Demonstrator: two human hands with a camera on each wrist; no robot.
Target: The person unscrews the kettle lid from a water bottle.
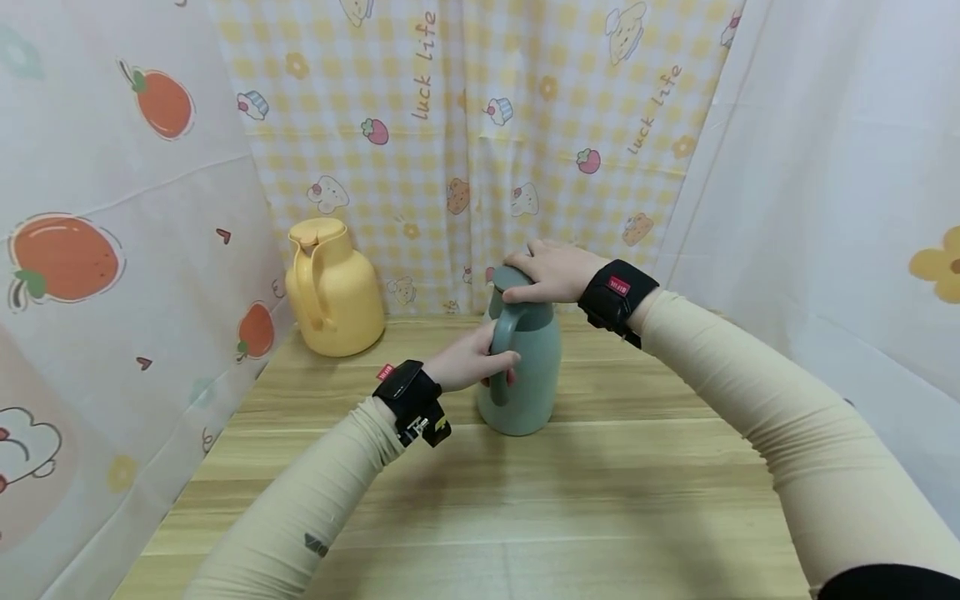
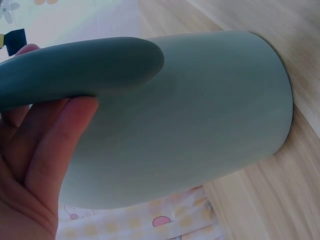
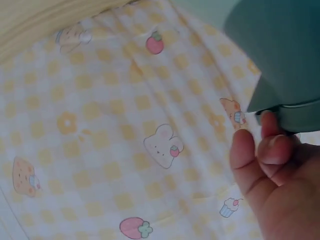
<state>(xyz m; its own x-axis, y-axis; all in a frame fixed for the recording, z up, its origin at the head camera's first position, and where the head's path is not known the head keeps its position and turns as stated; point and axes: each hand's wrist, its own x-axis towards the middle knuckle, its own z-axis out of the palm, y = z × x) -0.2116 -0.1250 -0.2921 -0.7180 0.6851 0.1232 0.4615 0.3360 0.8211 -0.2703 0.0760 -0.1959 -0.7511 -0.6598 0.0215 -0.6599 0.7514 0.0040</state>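
A grey-green thermos jug (image 1: 536, 367) stands upright on the wooden table, its darker handle (image 2: 100, 67) facing the left side. My left hand (image 1: 471, 358) grips that handle, fingers wrapped round it as the left wrist view shows close up. On top of the jug is a round lid (image 1: 508, 278), partly covered by my right hand (image 1: 557, 272). The right thumb lies along the near edge of the lid, while the other fingers reach over its far side. In the right wrist view, curled fingertips (image 3: 243, 145) are at the lid's rim beside the spout.
A yellow jug (image 1: 341, 292) of similar shape stands at the table's back left corner. Behind the table (image 1: 480, 517) hangs a yellow checked curtain (image 1: 420, 167). White printed cloth (image 1: 135, 192) closes off the left side, and a white cloth (image 1: 810, 208) the right.
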